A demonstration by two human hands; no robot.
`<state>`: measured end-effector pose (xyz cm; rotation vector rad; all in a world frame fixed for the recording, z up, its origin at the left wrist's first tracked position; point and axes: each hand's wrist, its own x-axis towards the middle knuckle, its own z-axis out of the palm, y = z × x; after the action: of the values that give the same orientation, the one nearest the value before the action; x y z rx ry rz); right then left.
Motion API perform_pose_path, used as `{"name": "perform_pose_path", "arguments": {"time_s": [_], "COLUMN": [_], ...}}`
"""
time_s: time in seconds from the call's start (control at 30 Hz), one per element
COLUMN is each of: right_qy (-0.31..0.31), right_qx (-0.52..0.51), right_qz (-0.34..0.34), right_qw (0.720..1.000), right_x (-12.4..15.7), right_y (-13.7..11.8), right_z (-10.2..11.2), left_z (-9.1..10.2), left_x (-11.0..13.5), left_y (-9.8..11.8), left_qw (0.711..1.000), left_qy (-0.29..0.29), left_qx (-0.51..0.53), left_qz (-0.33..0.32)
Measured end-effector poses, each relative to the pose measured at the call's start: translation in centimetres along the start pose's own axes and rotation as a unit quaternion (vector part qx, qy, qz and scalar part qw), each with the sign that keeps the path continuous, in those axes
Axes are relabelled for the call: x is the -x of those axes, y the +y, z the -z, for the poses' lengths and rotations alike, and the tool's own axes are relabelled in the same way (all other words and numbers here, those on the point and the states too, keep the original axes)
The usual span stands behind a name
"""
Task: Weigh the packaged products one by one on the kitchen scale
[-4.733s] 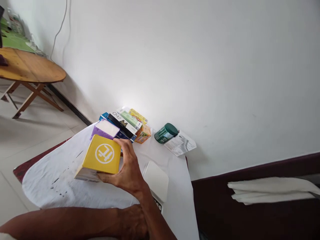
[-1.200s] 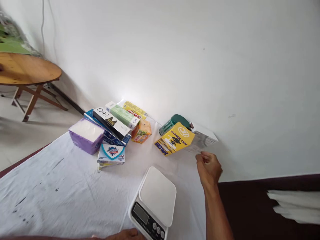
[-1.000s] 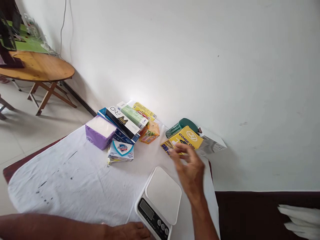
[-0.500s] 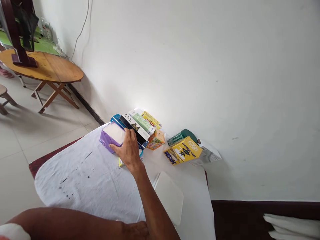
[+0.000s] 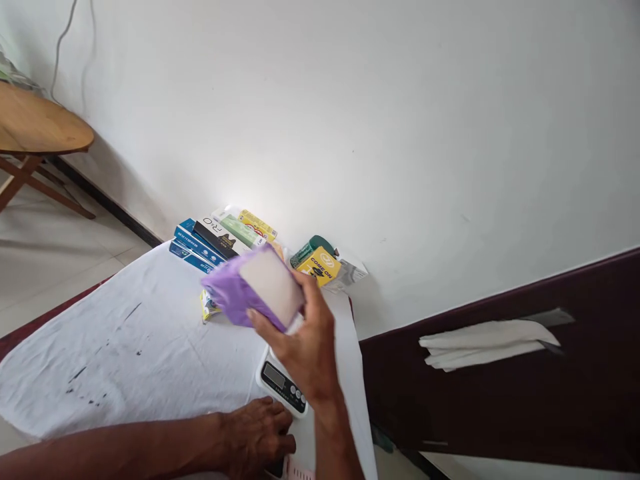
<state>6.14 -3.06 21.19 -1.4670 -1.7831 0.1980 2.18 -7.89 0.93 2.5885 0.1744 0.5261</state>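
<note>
Right hand (image 5: 305,333), purple pack (image 5: 255,283), white scale (image 5: 285,383)

Purple-and-white pack (image 5: 255,288); white scale (image 5: 281,380), black panel (image 5: 286,388); white tablecloth (image 5: 175,367), dark marks (image 5: 77,373).

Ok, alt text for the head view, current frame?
The right hand grips a purple-wrapped pack over a white-clothed table, partly hiding a white scale. The left hand is close to the scale. Beyond are several boxes and a green canister near a wall.

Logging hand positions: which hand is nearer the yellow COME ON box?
Right: the right hand, holding the purple-wrapped pack, is in front of the yellow COME ON box; the left hand is farther, by the digital scale.
</note>
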Motion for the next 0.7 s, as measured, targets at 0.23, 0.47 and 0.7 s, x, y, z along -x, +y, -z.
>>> {"name": "perform_pose_path", "arguments": {"time_s": [0.23, 0.47, 0.7], "right_qy": [0.031, 0.055, 0.095], "right_qx": [0.139, -0.006, -0.141], "right_qz": [-0.154, -0.233, -0.304], "right_qw": [0.978, 0.971, 0.937], "right_x": [6.2, 9.5, 11.7], "right_y": [9.4, 13.1, 14.7], "right_z": [6.6, 5.6, 4.2], "left_z": [1.9, 2.4, 3.0], "left_x": [0.2, 0.1, -0.4], "left_y": [0.4, 0.7, 1.4], "left_qw": [0.998, 0.997, 0.998], "left_qy": [-0.053, -0.071, -0.064], "left_qx": [-0.001, 0.008, 0.005], "left_qz": [-0.022, -0.004, 0.024]}}
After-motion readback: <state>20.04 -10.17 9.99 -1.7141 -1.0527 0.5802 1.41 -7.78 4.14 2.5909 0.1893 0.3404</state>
